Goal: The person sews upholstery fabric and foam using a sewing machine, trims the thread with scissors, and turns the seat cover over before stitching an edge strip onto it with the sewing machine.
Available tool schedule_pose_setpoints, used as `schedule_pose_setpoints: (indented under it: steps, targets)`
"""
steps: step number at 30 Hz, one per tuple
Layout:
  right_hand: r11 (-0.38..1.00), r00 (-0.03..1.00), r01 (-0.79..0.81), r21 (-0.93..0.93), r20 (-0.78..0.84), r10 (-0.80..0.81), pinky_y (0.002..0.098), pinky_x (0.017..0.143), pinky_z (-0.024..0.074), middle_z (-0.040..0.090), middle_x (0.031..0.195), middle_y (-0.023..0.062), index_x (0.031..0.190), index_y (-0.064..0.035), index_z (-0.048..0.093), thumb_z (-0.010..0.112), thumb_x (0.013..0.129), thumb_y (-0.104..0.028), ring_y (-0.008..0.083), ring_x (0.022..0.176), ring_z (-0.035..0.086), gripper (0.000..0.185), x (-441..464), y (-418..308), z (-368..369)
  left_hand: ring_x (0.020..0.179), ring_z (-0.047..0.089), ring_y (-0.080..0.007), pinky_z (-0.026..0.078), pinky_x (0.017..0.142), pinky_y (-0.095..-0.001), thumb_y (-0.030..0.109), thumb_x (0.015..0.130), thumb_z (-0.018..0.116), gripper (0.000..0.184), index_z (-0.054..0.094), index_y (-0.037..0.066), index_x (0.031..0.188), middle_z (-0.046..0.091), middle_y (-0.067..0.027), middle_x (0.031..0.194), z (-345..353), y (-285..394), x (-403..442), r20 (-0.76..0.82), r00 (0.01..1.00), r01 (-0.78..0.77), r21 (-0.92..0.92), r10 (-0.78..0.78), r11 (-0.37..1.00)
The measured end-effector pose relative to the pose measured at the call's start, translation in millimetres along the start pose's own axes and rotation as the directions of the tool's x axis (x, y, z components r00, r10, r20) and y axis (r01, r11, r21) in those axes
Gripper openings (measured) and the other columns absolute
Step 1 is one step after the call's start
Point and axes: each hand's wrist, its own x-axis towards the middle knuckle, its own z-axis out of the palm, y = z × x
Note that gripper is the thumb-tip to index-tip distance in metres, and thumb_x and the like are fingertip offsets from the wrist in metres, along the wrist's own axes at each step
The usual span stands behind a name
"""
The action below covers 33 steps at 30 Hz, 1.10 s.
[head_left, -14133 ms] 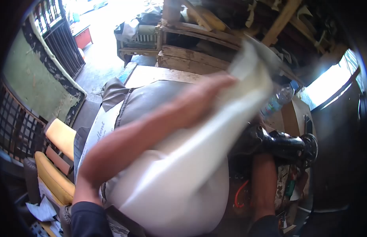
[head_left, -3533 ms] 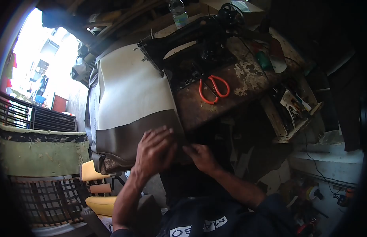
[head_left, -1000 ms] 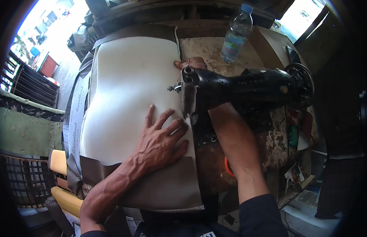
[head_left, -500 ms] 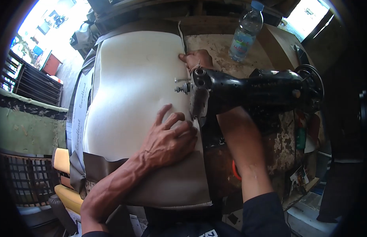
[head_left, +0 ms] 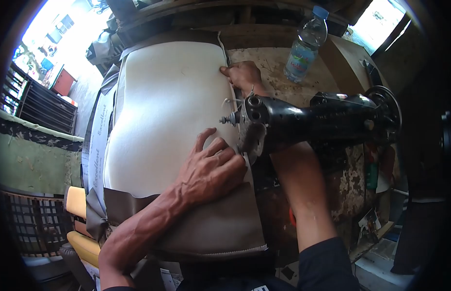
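Observation:
A padded panel of white foam with a dark brown cover lies under the black sewing machine. Its right edge runs beneath the machine's head. My left hand presses on the foam and brown cover just left of the needle area, fingers curled over the panel's edge; its thumb is hidden. Reaching under the machine's arm, my right hand pinches the panel's edge on the far side of the head. The needle and presser foot are hidden behind the machine's head.
A plastic water bottle with a blue cap stands on the worn table behind the machine. At the machine's right end is a handwheel. A yellow cushioned piece sits low at the left, near a dark lattice.
The view has shifted slightly, so the machine and bottle appear lower and farther right. Both hands stay on the panel's edge with nearly the same grip.

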Motion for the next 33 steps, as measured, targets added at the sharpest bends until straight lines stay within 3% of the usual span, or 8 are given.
schedule_pose_setpoints:
  steps: [10,15,19,23,24,26,29,33]
  targets:
    - [0.999,0.999,0.046,-0.003,0.009,-0.046,0.0409,0.078,0.0575,0.077,0.078,0.0113,0.087,-0.0031,0.081,0.079,0.09,-0.037,0.025,0.076,0.076,0.034,5,-10,-1,0.085,0.065,-0.0279,0.048,0.105,-0.0509,0.009,0.075,0.08,0.019,0.062,0.006,0.082,0.067,-0.0077,0.082,-1,-10,4,-0.062,0.996,-0.07,0.004,0.07,0.998]
    - [0.987,0.997,-0.016,0.161,0.08,0.004,0.0408,0.088,0.0576,0.079,0.09,0.0133,0.103,-0.0032,0.079,0.076,0.091,-0.038,0.0281,0.092,0.077,0.037,-27,0,-16,0.087,0.064,-0.0291,0.048,0.099,-0.0464,0.017,0.081,0.078,0.02,0.062,0.007,0.085,0.063,-0.0095,0.081,-5,-5,1,-0.046,0.999,0.004,-0.042,-0.006,0.999]
    - [0.689,0.683,0.712,-0.138,-0.094,-0.724,0.0429,0.096,0.0556,0.074,0.115,0.0213,0.122,-0.0039,0.072,0.072,0.094,-0.031,0.0359,0.11,0.072,0.039,-106,40,-50,0.111,0.069,-0.0346,0.044,0.112,-0.0539,0.01,0.092,0.071,0.012,0.072,0.004,0.101,0.076,-0.0146,0.109,-41,32,5,0.181,0.963,0.191,0.052,-0.197,0.98]
    - [0.894,0.907,0.39,-0.221,0.259,-0.332,0.0436,0.101,0.0524,0.071,0.12,0.0219,0.121,-0.005,0.073,0.067,0.099,-0.023,0.0364,0.113,0.069,0.03,-262,9,-109,0.131,0.061,-0.0325,0.036,0.119,-0.0571,0.02,0.093,0.072,0.028,0.071,0.007,0.118,0.07,-0.0141,0.131,-47,95,-32,0.158,0.953,0.24,0.127,-0.259,0.962]
    - [0.896,0.896,0.444,-0.014,0.035,-0.443,0.0443,0.102,0.0522,0.07,0.122,0.0217,0.121,-0.0038,0.073,0.066,0.099,-0.019,0.0362,0.112,0.069,0.027,-304,23,-101,0.138,0.055,-0.0317,0.033,0.122,-0.057,0.022,0.094,0.071,0.037,0.068,0.007,0.128,0.066,-0.0135,0.14,-42,107,-42,0.184,0.955,0.216,0.109,-0.233,0.97]
    - [0.802,0.799,0.576,-0.157,-0.097,-0.593,0.0425,0.097,0.0578,0.07,0.128,0.0201,0.126,-0.0046,0.073,0.068,0.096,-0.007,0.0339,0.119,0.07,0.031,-366,37,-91,0.146,0.049,-0.0309,0.029,0.124,-0.0569,0.025,0.096,0.069,0.046,0.065,0.008,0.138,0.061,-0.013,0.148,-32,116,-52,0.207,0.956,0.19,0.096,-0.207,0.977]
    - [0.69,0.766,0.585,-0.427,0.012,-0.643,0.0466,0.104,0.0528,0.069,0.129,0.0193,0.129,0.0035,0.069,0.064,0.096,-0.003,0.0334,0.112,0.069,0.034,-432,64,-69,0.155,0.037,-0.0287,0.021,0.128,-0.0564,0.032,0.099,0.064,0.059,0.054,0.01,0.153,0.049,-0.0094,0.162,-25,116,-58,0.301,0.901,0.243,0.244,-0.312,0.939]
    - [0.765,0.783,0.573,-0.293,-0.08,-0.617,0.0469,0.109,0.0502,0.067,0.127,0.0174,0.129,0.0026,0.069,0.063,0.092,-0.001,0.032,0.114,0.066,0.038,-431,82,-75,0.157,0.033,-0.028,0.018,0.129,-0.0565,0.035,0.1,0.061,0.063,0.048,0.011,0.157,0.043,-0.0078,0.166,-25,120,-56,0.347,0.884,0.214,0.296,-0.314,0.931]
